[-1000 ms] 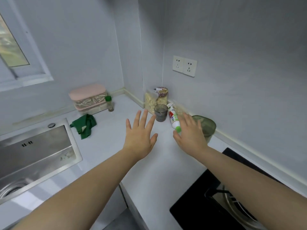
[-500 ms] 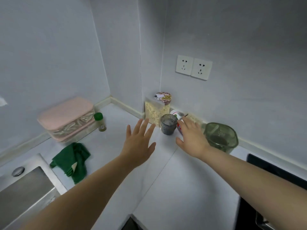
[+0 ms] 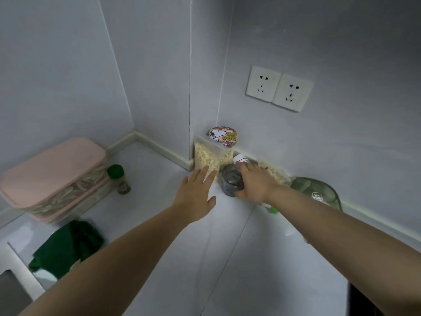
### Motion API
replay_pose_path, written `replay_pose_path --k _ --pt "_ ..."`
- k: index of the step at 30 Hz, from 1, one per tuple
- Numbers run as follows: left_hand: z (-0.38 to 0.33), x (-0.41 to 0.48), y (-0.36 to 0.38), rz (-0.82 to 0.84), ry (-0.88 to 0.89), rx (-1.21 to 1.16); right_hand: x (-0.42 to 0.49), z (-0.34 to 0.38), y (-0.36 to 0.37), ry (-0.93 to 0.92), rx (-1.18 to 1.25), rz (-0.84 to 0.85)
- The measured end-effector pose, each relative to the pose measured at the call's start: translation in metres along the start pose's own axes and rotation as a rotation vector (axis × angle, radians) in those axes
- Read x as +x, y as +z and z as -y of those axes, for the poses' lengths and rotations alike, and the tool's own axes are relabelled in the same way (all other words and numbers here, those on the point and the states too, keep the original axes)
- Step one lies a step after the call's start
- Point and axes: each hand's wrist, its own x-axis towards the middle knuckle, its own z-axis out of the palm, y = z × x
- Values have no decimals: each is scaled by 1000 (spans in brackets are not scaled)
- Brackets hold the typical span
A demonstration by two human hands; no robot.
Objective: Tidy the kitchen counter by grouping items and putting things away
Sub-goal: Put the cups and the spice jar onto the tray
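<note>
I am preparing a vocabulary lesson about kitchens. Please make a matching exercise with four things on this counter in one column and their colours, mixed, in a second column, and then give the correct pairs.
Things:
1. storage box lid
2. cloth
3. cup
4. wall sockets

Colours:
A. white
B. dark green
C. pink
D. grey

Pairs: 1-C, 2-B, 3-D, 4-A
</note>
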Motion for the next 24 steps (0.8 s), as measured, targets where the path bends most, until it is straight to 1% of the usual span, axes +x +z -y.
replay_pose_path --k 5,10,13,15,20,24 --pt "17 33 20 31 25 -15 52 -1 9 44 -62 81" --pt "33 40 39 47 7 -90 80 -4 19 113 -96 270" --pt "52 34 42 33 -25 -62 86 5 23 105 -121 236" --pt "68 26 42 32 -69 -62 85 21 26 63 -135 209" --pt "96 -4 37 -7 -179 -124 77 75 29 -6 -14 221" --pt "122 -37 21 -12 -243 -65 74 118 24 -105 28 217"
